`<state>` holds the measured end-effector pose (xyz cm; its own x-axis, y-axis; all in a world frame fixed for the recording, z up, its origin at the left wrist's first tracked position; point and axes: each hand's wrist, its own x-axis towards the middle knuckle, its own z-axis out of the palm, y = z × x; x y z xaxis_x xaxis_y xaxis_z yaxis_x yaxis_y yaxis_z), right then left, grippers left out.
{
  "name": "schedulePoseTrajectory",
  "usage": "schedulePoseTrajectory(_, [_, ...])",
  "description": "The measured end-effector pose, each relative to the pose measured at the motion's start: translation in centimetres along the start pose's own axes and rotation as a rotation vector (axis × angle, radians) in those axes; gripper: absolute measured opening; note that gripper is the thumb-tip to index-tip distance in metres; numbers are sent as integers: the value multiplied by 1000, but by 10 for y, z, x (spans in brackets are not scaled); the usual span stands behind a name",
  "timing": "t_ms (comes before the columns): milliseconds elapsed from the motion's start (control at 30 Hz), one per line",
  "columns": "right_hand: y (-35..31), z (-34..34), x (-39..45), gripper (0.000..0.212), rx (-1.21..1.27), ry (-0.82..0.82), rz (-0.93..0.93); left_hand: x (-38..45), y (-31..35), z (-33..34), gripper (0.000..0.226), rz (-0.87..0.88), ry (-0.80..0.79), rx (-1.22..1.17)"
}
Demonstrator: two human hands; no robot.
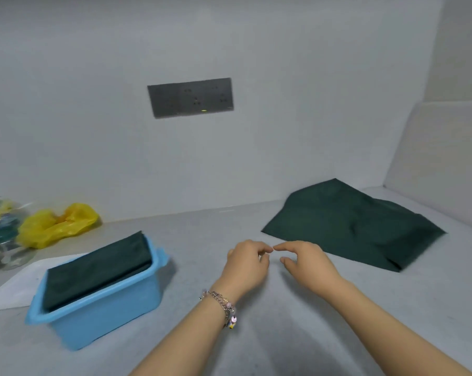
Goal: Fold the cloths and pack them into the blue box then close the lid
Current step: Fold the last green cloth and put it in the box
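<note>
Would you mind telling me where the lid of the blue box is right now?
In the head view the white lid lies flat on the counter at far left, behind the blue box and in front of the yellow bag.

The box (pixel 101 316) is light blue and holds a plain dark green folded cloth (pixel 96 270); a second cloth (pixel 349 223) of the same plain dark green lies on the pale grey, faintly speckled surface (pixel 202 240). A white lid (pixel 15 286) lies behind the box, near a bright yellow plastic bag (pixel 55 223). The wall (pixel 93 104) is plain light grey, with a dark grey socket panel (pixel 190 97) showing one small yellow-green light.
</note>
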<state>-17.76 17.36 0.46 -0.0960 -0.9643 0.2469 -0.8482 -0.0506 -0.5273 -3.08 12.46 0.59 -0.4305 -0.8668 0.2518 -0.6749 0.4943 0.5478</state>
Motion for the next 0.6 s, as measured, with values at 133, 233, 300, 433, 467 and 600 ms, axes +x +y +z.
schedulePoseTrajectory(133, [49,-11,0,40,-89,16,114,31,11,41,32,55,-69,35])
schedulePoseTrajectory(233, [79,-19,7,42,-236,55,125,58,19,66,38,132,-112,57])
schedulePoseTrajectory(300, [97,-23,12,45,-327,46,146,75,25,80,45,160,-175,82])
schedulePoseTrajectory(433, [122,-18,17,49,-322,22,239,99,19,100,51,149,-300,215])
schedulePoseTrajectory(467, [128,-17,18,49,-317,14,257,104,17,103,51,147,-306,276])
schedulePoseTrajectory(600, [138,-13,17,43,-361,3,214,101,7,99,48,198,-194,489])
